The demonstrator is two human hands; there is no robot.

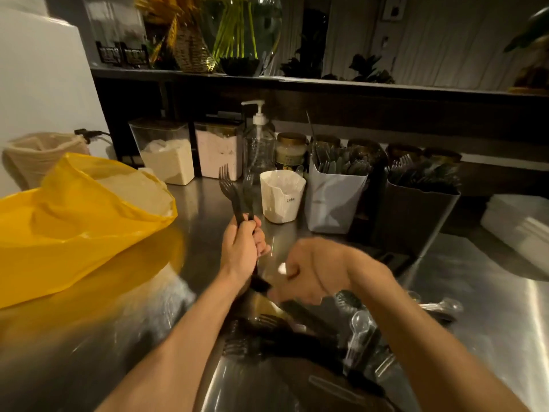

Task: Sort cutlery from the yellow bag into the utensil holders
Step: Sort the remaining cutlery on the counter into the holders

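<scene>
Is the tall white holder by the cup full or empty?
Full: dark cutlery crowds the tall white holder, sticking up past its rim.

Dim, warm, motion-blurred, edges warped.

Head view, forward and down, close over counter (490,292)
</scene>
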